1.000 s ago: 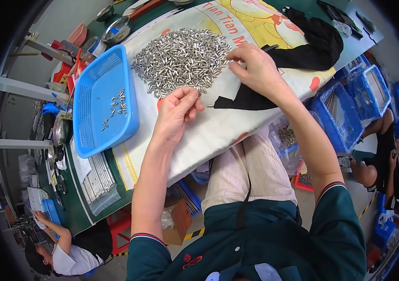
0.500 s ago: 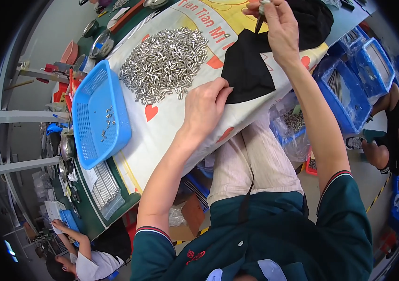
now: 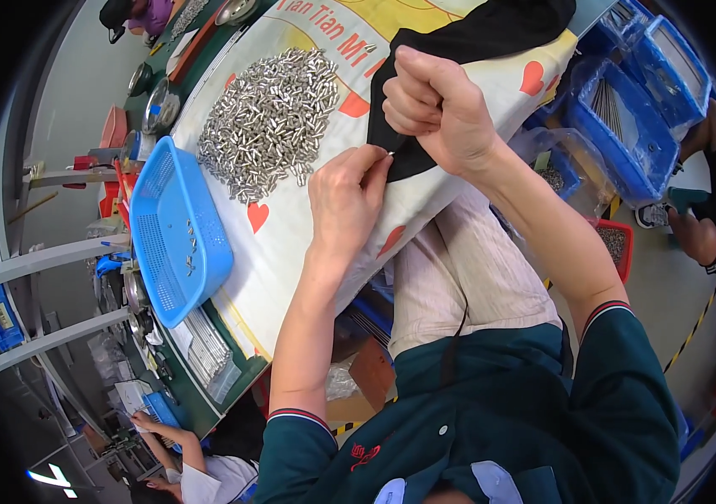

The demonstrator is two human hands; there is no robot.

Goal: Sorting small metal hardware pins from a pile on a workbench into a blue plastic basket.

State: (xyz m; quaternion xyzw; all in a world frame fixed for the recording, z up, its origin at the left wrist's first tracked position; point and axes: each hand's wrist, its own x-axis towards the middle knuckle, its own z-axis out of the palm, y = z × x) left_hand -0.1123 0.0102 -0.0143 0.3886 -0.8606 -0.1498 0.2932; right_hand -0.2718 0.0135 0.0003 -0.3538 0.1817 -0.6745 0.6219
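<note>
A black cloth lies along the table's near right side, its narrower end reaching down between my hands. My left hand rests at the cloth's left edge, thumb and forefinger pinched together. A small bright speck shows at those fingertips, too small to name. My right hand is closed in a fist just above the cloth; whatever it holds is hidden by the fingers. Left of my hands spreads a heap of small silvery metal pins. Beyond it stands a blue plastic basket with a few pins inside.
A printed white and yellow tablecloth covers the table. Bundled metal rods lie near its left corner. Blue bins and a red tray of small parts stand at right. Other people sit lower left and far right.
My right hand has come down and left, closer to my left hand; the dark-tipped tool it held no longer shows. The whole view has shifted, while my left hand keeps its pinch.
</note>
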